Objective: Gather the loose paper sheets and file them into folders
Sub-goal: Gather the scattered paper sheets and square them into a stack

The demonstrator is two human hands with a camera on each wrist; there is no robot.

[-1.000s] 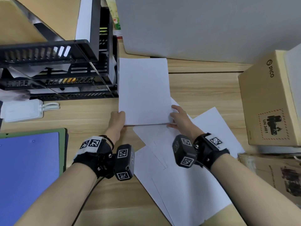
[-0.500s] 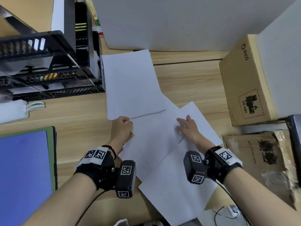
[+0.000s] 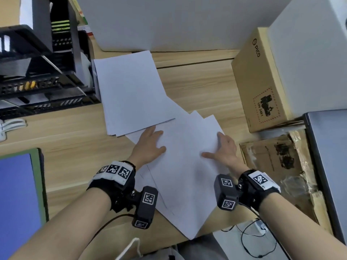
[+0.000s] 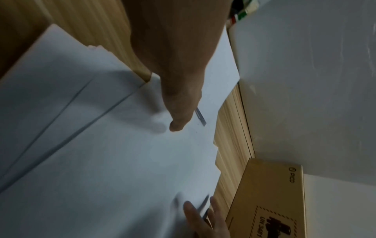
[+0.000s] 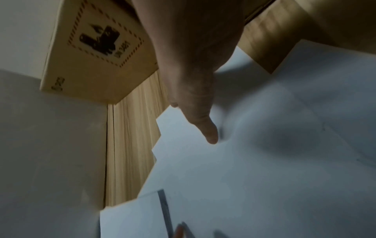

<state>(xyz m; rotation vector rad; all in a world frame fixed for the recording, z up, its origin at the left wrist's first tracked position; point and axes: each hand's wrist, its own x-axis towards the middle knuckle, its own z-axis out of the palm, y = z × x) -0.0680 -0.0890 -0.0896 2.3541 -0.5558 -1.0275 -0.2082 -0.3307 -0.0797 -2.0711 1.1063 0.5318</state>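
Head view: from above, facing forward and down over both forearms onto the wooden desk (image 3: 197, 81). Left wrist view: low and close, looking along the left hand (image 4: 175, 67) across the loose paper sheets (image 4: 114, 161); the right hand's fingers (image 4: 205, 215) show at its lower edge. Right wrist view: equally low, looking along the right hand (image 5: 193, 64). All three views share the sheets between the hands and the cardboard box (image 3: 262, 81) beyond the right hand.
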